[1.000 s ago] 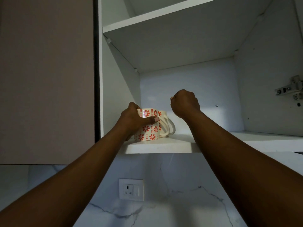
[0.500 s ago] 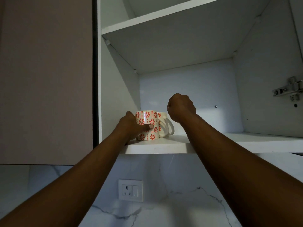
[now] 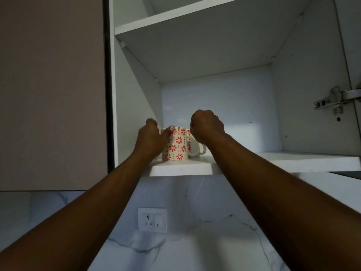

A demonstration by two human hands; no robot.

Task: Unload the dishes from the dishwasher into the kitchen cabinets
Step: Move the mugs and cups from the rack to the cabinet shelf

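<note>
Front floral mug upright on lower cabinet shelf, near left wall. Left hand at its left side, thumb against rim, fingers loosening. Right hand fisted above second mug behind; what it grips is hidden.

Lower shelf: bare right of the mugs; mugs crowd left wall; upper shelf caps headroom.

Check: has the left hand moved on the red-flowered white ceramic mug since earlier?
Yes. The left hand shifted left toward the cabinet's side wall; its thumb rose to the mug rim.
</note>
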